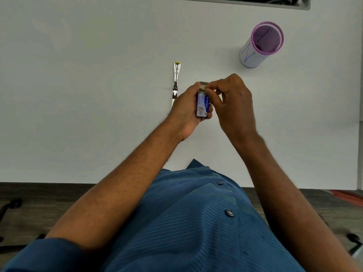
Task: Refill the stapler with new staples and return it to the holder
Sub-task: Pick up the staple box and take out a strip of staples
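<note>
Two hands above worktop [78, 95] middle: left hand [185, 110] grips staple box [203, 107], right hand [233, 103] pinches box's open far end; stapler [175, 83] lies opened just left; holder [261, 44] upright toward far right corner

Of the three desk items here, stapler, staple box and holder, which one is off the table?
The staple box: the left hand grips it while the right hand pinches its top. Stapler and holder sit on the table.
</note>
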Demonstrator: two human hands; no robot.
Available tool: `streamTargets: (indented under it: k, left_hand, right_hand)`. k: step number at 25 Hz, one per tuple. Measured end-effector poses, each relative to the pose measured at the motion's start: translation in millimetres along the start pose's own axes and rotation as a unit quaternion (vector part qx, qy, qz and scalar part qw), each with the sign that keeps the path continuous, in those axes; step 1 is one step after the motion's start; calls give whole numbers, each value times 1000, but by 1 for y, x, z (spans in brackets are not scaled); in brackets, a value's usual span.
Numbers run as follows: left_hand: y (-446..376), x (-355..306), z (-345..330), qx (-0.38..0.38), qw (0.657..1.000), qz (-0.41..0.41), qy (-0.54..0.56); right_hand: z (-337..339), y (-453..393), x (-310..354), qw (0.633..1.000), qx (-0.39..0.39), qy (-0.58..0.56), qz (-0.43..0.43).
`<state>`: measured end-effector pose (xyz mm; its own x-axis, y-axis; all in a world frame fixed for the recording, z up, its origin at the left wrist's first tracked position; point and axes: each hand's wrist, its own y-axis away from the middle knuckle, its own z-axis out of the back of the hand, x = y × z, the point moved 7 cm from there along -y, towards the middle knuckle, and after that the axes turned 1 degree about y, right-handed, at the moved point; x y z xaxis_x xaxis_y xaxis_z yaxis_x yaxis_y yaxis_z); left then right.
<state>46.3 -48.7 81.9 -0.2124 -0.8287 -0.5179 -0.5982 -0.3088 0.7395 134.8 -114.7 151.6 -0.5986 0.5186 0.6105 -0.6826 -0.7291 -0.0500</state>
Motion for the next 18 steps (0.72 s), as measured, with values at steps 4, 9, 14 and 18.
streamTargets:
  k: [4, 9, 14, 18]
  left_hand:
    - [1, 1, -2, 6, 1000, 4, -8]
    - [2, 3, -3, 21, 1000, 7, -12]
    - [3, -3, -5, 52, 999, 11, 12]
    - [5, 0, -7, 70, 997, 34, -8]
  right_hand:
    - [-1, -1, 3, 1000, -1, 6, 16]
    - [-3, -10, -9, 995, 19, -78, -54]
    - [-5, -8, -20, 965, 3, -215, -152]
    - [-9, -7, -23, 955, 28, -237, -176]
